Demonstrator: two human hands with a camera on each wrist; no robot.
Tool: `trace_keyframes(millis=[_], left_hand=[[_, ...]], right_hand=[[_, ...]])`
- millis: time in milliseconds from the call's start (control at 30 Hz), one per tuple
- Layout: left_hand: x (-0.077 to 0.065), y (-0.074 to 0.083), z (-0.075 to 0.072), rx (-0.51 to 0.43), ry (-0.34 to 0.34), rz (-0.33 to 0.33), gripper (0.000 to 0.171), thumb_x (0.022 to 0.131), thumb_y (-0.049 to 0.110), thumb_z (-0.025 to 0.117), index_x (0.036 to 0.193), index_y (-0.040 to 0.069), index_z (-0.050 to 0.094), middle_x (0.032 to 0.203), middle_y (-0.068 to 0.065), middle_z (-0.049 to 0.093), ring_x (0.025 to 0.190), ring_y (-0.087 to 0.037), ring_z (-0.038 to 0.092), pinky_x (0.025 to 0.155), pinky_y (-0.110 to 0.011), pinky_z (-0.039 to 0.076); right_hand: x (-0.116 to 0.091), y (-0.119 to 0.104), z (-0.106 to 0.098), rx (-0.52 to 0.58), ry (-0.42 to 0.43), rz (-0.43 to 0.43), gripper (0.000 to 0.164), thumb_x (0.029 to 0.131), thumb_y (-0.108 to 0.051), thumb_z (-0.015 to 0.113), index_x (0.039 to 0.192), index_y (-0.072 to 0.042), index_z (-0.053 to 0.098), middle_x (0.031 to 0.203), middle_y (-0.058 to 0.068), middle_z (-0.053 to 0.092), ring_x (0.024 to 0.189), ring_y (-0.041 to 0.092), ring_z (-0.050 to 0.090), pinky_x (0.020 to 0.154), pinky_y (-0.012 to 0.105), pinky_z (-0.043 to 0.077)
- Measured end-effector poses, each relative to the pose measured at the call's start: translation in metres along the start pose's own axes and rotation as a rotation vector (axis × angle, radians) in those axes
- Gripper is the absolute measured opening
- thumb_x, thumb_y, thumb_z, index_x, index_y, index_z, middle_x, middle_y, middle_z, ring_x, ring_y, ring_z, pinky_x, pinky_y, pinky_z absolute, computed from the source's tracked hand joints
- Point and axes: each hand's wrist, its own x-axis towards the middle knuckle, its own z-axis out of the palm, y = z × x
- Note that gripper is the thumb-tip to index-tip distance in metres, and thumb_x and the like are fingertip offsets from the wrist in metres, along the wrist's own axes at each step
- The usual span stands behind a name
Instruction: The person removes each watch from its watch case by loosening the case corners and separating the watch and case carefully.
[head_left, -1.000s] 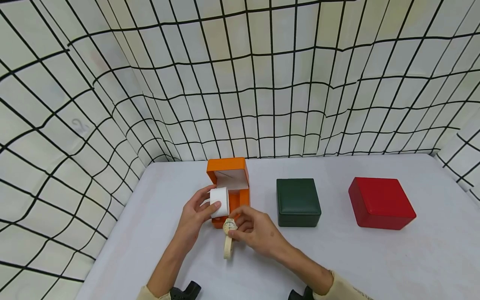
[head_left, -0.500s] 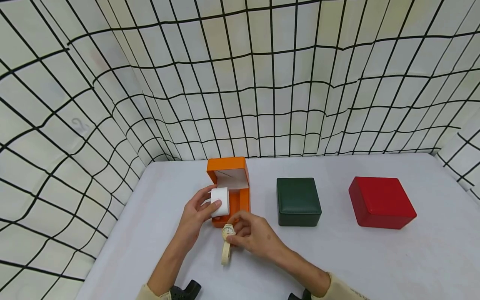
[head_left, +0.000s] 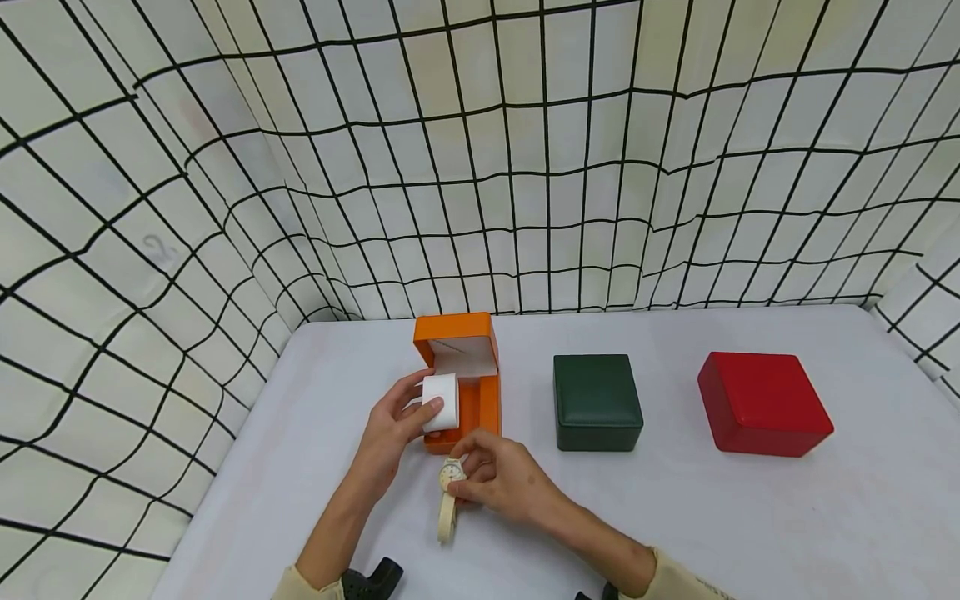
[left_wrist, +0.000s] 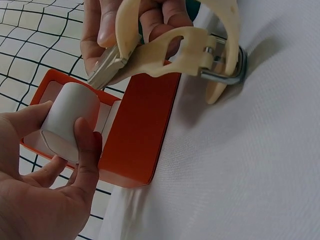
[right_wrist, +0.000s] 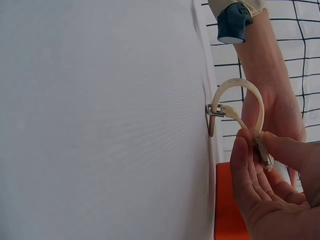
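Observation:
My left hand [head_left: 390, 429] grips a white watch cushion [head_left: 441, 400], thumb on one side and fingers on the other, over the open orange watch box [head_left: 491, 404]. A cream wristwatch [head_left: 446, 517] is pinched between thumb and fingers of my right hand [head_left: 510, 479], just in front of the box. Its strap hangs down in a buckled loop; in the left wrist view the metal buckle [left_wrist: 222, 75] shows clearly. Seen from the right wrist, the watch case [right_wrist: 262, 152] lies between my thumb and fingertips. Watch and cushion are apart.
To the right of the orange box stand a closed dark green box [head_left: 597, 402] and, farther right, a closed red box [head_left: 765, 406]. White cloth covers the table [head_left: 637, 525]. Black netting [head_left: 510, 177] over pale walls rises behind the table and along its left side.
My right hand has drawn the watch down and slightly left, away from the cushion and toward the front of the table. The left hand with the cushion has hardly moved.

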Motion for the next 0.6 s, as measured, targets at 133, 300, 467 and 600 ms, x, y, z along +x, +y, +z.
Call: trace_keyframes(millis=[133, 300, 467, 600], left_hand=[[-0.0005, -0.0001, 0.0004, 0.002, 0.000, -0.004, 0.057, 0.102, 0.027, 0.067, 0.154, 0.019, 0.046, 0.152, -0.012, 0.052, 0.132, -0.027, 0.058, 0.098, -0.028, 0.055], [0.0001, -0.0012, 0.0005, 0.003, 0.000, -0.005, 0.056, 0.102, 0.026, 0.067, 0.154, 0.020, 0.046, 0.151, -0.013, 0.052, 0.130, -0.026, 0.058, 0.097, -0.027, 0.055], [0.0003, -0.0016, 0.0005, 0.010, -0.003, 0.007, 0.056, 0.102, 0.026, 0.066, 0.154, 0.019, 0.047, 0.148, -0.014, 0.053, 0.128, -0.025, 0.058, 0.095, -0.024, 0.055], [0.0001, -0.0015, 0.0007, 0.017, -0.011, 0.013, 0.056, 0.102, 0.026, 0.066, 0.154, 0.019, 0.046, 0.148, -0.014, 0.052, 0.128, -0.026, 0.057, 0.095, -0.023, 0.054]], right_hand=[[0.0002, 0.0008, 0.0021, 0.009, -0.007, 0.010, 0.031, 0.090, -0.005, 0.080, 0.116, -0.007, 0.065, 0.091, 0.003, 0.069, 0.078, 0.017, 0.076, 0.070, 0.024, 0.063], [0.0005, 0.0020, 0.0039, 0.019, -0.007, 0.018, 0.031, 0.089, -0.004, 0.080, 0.116, -0.007, 0.065, 0.090, 0.003, 0.069, 0.076, 0.016, 0.075, 0.069, 0.024, 0.063], [0.0013, 0.0045, 0.0043, -0.055, 0.006, 0.005, 0.029, 0.088, -0.005, 0.082, 0.112, -0.007, 0.066, 0.088, 0.002, 0.070, 0.073, 0.010, 0.070, 0.068, 0.019, 0.059], [0.0012, 0.0056, 0.0044, -0.136, 0.022, 0.007, 0.028, 0.087, -0.008, 0.083, 0.110, -0.010, 0.067, 0.087, -0.001, 0.070, 0.073, 0.007, 0.065, 0.068, 0.017, 0.055]])
